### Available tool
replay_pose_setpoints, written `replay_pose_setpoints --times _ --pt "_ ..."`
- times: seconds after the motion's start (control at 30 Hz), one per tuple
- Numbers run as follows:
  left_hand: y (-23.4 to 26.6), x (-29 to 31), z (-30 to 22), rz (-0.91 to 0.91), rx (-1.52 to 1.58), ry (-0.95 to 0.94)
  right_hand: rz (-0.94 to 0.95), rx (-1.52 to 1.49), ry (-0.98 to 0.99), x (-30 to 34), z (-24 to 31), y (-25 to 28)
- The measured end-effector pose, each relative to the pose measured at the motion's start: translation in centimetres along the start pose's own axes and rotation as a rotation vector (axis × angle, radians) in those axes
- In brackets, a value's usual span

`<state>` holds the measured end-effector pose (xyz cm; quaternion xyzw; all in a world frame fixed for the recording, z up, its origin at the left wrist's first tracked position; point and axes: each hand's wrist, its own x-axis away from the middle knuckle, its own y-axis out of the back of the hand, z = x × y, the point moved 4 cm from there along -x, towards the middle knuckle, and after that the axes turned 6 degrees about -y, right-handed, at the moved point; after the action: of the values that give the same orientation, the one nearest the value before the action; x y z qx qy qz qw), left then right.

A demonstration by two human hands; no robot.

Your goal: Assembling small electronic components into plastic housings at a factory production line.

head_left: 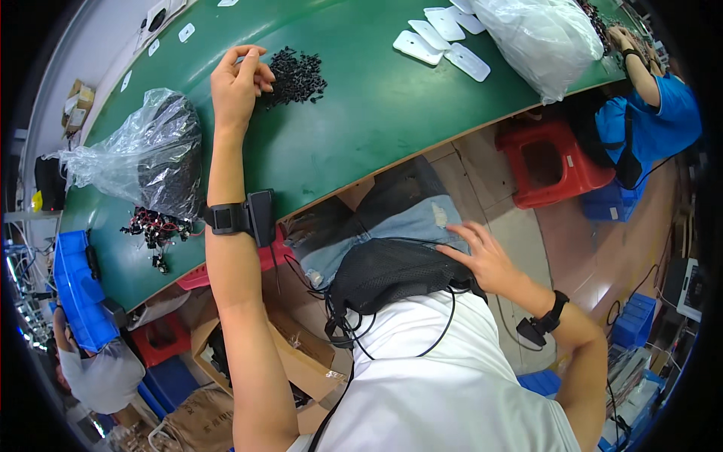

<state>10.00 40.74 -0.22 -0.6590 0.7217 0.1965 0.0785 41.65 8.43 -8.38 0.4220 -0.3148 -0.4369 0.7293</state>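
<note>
My left hand [239, 81] is at the left edge of a pile of small black parts [297, 78] on the green table. Its fingers are curled in, and whatever they may hold is too small or hidden to make out. My right hand [488, 258] rests at the right side of a black mesh pouch [399, 275] on my lap, fingers spread and nothing in them. Left of my left forearm lies a clear plastic bag [162, 154] full of dark parts.
Several white flat plates [429, 41] lie beside a big white plastic bag [538, 41] on the green table [361, 113]. Bundled wired parts [158, 230] and blue bins [75, 290] are at the left. A co-worker in blue [651, 113] works at the far right, near a red stool [550, 162].
</note>
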Motion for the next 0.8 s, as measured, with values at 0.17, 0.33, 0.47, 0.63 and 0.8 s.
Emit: replay_pose_setpoints --times 0.17,0.33,0.47,0.63,0.8 --pt "0.4 0.2 0.0 -0.007 0.001 0.01 0.048 0.305 0.1 -2.8 0.3 0.4" --pt "0.1 0.3 -0.5 -0.054 0.016 -0.024 0.089 0.391 0.326 -4.4 0.5 0.4" --pt "0.2 0.4 -0.7 -0.018 0.009 -0.043 0.154 0.491 0.457 -5.5 1.7 1.1" --pt "-0.2 0.6 -1.6 -0.015 -0.006 -0.015 -0.003 0.445 0.312 -5.8 2.4 -0.9" --pt "-1.0 0.8 -1.4 0.02 -0.026 -0.004 0.013 0.376 0.266 -8.6 2.4 -4.4"
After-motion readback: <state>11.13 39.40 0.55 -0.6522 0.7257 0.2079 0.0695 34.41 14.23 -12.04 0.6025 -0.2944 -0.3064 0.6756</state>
